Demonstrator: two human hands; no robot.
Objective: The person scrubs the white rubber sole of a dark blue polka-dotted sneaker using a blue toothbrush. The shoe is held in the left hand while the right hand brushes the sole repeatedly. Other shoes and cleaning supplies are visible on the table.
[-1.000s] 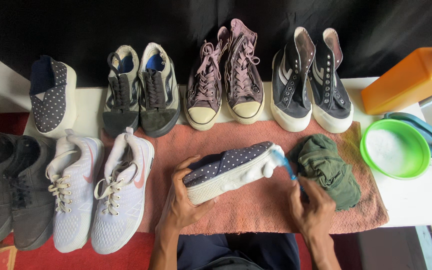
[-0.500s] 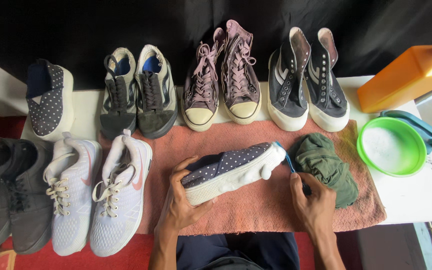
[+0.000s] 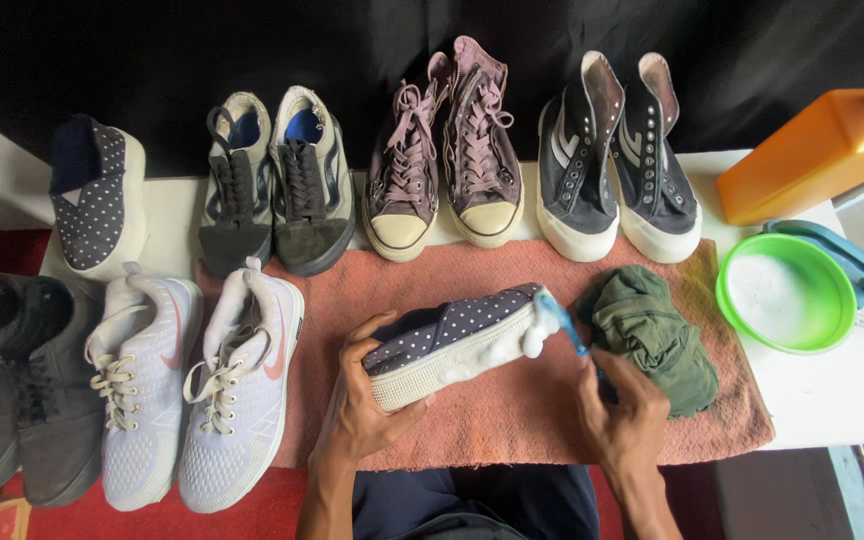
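At lower centre of the frame the left hand [image 3: 367, 415] grips a dotted shoe [image 3: 452, 340] by its heel end, fingers curled over the opening and thumb under the white sole, holding it tipped on its side over a pink towel [image 3: 492, 420]. The right hand [image 3: 620, 415] is closed around a blue brush [image 3: 564, 322], whose head touches the foamy white toe of the shoe. Just right of the brush a crumpled green cloth [image 3: 652, 335] lies on the towel. Further right, on the white surface [image 3: 822, 400], sits a green bowl [image 3: 787, 297] of white stuff, with an orange container [image 3: 822, 150] above it at the right edge. Along the top stand a matching dotted shoe [image 3: 97, 200] at upper left, grey sneakers [image 3: 272, 185], purple high-tops [image 3: 452, 150] and black high-tops [image 3: 617, 150]. At lower left lie white trainers [image 3: 197, 380] and, at the frame's edge, dark trainers [image 3: 17, 385].
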